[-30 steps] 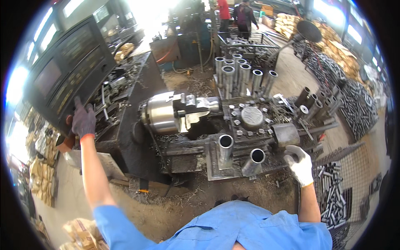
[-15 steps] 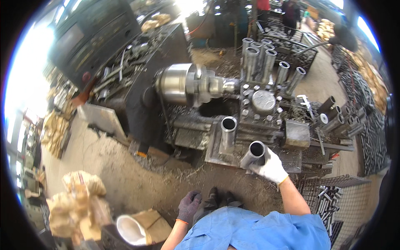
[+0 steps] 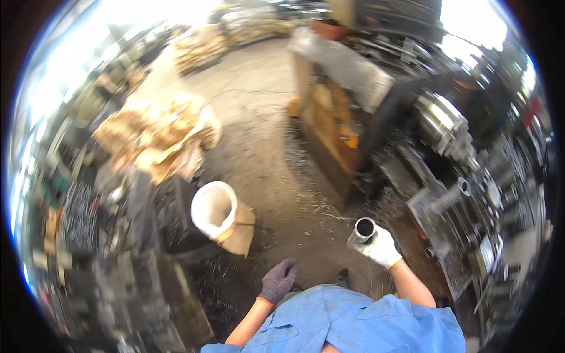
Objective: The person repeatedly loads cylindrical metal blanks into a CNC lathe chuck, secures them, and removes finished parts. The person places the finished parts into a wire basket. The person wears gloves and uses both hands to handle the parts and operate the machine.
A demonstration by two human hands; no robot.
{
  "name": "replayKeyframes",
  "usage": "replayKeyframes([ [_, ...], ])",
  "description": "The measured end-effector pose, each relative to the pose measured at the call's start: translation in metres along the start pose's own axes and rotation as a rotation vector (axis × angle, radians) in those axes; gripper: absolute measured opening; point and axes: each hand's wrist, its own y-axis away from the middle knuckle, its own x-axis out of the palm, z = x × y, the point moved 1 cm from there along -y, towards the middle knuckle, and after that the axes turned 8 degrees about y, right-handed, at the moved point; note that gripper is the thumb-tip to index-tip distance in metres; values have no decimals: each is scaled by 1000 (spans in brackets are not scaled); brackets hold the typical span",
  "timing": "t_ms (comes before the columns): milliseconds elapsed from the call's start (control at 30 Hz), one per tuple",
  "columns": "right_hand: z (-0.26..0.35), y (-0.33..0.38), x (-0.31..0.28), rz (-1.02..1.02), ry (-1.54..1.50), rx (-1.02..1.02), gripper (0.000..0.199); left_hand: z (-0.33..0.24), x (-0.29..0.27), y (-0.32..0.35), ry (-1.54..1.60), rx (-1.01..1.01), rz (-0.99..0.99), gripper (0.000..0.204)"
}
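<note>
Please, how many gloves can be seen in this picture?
2: a dark glove on the left hand, a white glove on the right hand, holding a tube. Blur may hide others.

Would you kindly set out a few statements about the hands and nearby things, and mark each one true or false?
1. The right hand holds a tube. True.
2. The left hand grips a second tube. False: no tube shows in it.
3. The tube's open end faces the camera. True.
4. Both gloves are white. False: the right one is white, the left one dark.
5. The lined sack is left of the tube in the picture. True.
6. The chuck is left of the sack. False: it is to the right.
</note>
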Motion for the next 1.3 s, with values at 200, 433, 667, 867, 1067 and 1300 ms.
replayKeyframes([
  [200,133,-23,166,537,266,-425,46,107,-112,107,150,-278,-509,41],
  [433,270,9,317,938,345,-1023,46,246,-109,266,384,-402,-1513,33],
  [667,405,64,457,1236,260,-1225,56,344,62,433,500,-595,-2870,55],
  [867,472,74,554,1384,241,-1350,65,261,66,478,440,-1126,-2932,79],
  [1067,493,62,589,1557,446,-1394,69,244,56,492,209,-1462,-2737,69],
  [1300,587,29,615,1655,611,-1788,56,276,52,480,-124,-1966,-2118,27],
])
